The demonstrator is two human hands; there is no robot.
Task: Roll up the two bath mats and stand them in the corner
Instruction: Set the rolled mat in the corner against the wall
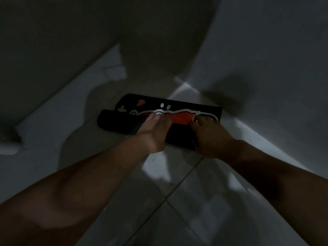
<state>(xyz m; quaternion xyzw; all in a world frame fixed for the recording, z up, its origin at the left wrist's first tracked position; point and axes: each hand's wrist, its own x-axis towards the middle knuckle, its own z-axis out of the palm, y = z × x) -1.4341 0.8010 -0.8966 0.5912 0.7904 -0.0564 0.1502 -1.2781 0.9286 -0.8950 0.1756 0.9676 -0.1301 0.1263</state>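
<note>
The room is dim, and the view looks down at a tiled floor near the place where two walls meet. A black bath mat lies on the floor there, close to the right wall. It is partly rolled: the near part forms a thick dark roll that runs from left to right, and the far part is flat on the tiles. On the flat part a printed picture shows, with a red heart, small white marks and a red band with a white outline.

Both bare hands rest on top of the roll. The left hand is near the middle of the mat, with its fingers curled over the roll and the tips pressing at the line where the roll meets the flat part. The right hand is just beside it, toward the right end of the mat, with its fingers also bent down over the roll, holding the fabric under them. The two hands are near each other but apart.

Only one mat can be seen clearly; the light is poor, so perhaps the dark shape at the left end of the roll is part of the same mat, but I cannot tell for sure. A dark shadow falls on the right wall behind the mat.
</note>
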